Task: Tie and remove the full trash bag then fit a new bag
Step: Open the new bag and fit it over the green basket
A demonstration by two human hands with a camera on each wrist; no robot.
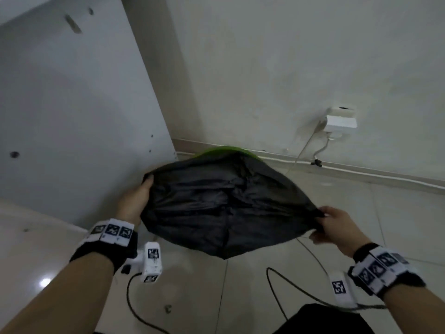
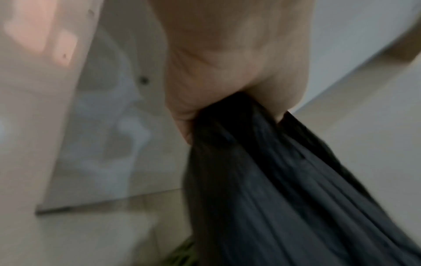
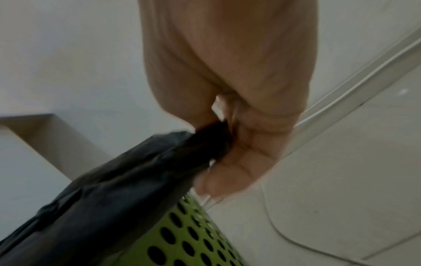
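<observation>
A black trash bag [image 1: 224, 203] is stretched wide between both hands, above a green perforated bin [image 1: 224, 149] whose rim peeks out behind it. My left hand [image 1: 134, 198] grips the bag's left edge, and my right hand [image 1: 333, 224] pinches its right edge. In the left wrist view the fingers [image 2: 227, 90] are curled round bunched black plastic [image 2: 273, 180]. The right wrist view shows thumb and fingers [image 3: 248, 149] pinching the bag [image 3: 114, 198], with the green bin's holed wall [image 3: 187, 237] just below. Most of the bin is hidden under the bag.
A white cabinet panel [image 1: 72, 104] stands close on the left. On the wall to the right sits a socket with a white adapter [image 1: 339, 122] and cables running along the skirting [image 1: 361, 169]. A black cable [image 1: 284, 297] lies on the tiled floor near me.
</observation>
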